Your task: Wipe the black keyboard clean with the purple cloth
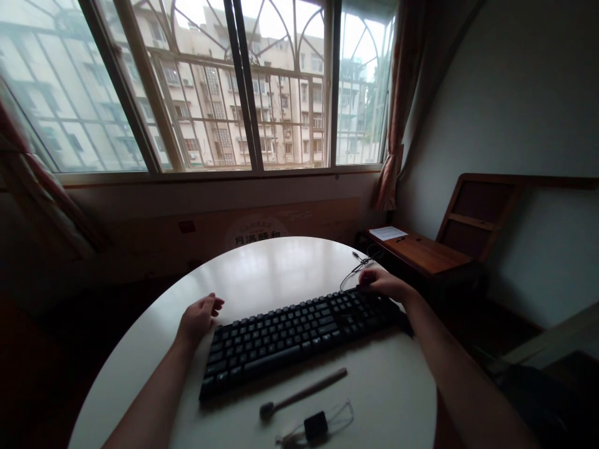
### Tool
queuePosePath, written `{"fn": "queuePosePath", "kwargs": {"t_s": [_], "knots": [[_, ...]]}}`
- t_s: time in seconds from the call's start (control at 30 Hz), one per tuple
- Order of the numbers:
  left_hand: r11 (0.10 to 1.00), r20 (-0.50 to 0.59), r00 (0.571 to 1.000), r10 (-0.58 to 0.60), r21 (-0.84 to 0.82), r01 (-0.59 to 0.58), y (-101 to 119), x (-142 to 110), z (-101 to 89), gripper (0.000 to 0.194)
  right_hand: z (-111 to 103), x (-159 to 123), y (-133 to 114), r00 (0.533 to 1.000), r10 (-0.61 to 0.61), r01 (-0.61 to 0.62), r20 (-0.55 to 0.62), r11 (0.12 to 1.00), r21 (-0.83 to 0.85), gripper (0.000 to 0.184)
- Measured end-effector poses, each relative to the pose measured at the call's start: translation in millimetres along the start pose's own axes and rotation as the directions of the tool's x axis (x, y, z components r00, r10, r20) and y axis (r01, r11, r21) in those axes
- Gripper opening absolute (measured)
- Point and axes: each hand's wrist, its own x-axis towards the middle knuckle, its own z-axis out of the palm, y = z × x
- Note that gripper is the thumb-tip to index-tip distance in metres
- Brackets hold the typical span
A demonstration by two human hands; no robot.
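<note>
A black keyboard [285,337] lies slantwise across a round white table [154,337]. Beside its far left corner is my left hand [199,317], with loosely bent fingers and nothing visible in them. My right hand [381,284] is at the keyboard's far right corner, its fingers curled in. The fingertips there are in shadow, so whatever they hold, if anything, is hidden. A thin dark cable [358,267] lies bunched just beyond that hand. Nearer to me is a toothbrush [309,388] with a dark head. Below it lies a small black block [316,427] with thin pale loops around it.
Right of the table stands a wooden bench [423,252] with a white paper [387,233] and small dark items on it. A barred window [253,93] with tied curtains [390,149] fills the far wall. The table's rounded edge passes under my right forearm.
</note>
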Motion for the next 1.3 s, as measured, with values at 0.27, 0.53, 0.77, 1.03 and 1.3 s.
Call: {"fn": "queuePosePath", "kwargs": {"t_s": [0.27, 0.53, 0.77, 1.03, 1.3], "knots": [[0.996, -0.031, 0.999, -0.043, -0.076, 0.041, -1.8, 1.4, 1.2, 0.045, -6.6, -1.9, 18.4, 0.998, 0.064, -0.065, -0.025, 0.997, -0.033, 0.065], [0.996, -0.068, 0.997, -0.047, -0.08, 0.042, 7.0, -8.0, 0.4, 0.045, -8.9, 2.1, 22.7, 0.984, 0.179, -0.178, -0.023, 0.983, 0.046, 0.088], [0.999, -0.076, 0.996, -0.05, 0.007, 0.05, 0.6, -3.1, -0.3, 0.042, -8.2, 6.9, 27.8, 0.984, 0.176, -0.176, 0.005, 0.984, -0.016, 0.055], [0.988, -0.097, 0.995, -0.014, 0.152, 0.029, -10.5, 5.1, -0.6, 0.036, -6.7, 15.1, 32.1, 0.991, 0.137, -0.136, 0.002, 0.985, -0.102, 0.045], [0.998, -0.105, 0.994, -0.029, 0.053, 0.034, -5.7, -0.5, -0.5, 0.037, -3.4, -3.6, 12.4, 0.989, 0.126, -0.124, 0.072, 0.991, -0.04, 0.068]]}}
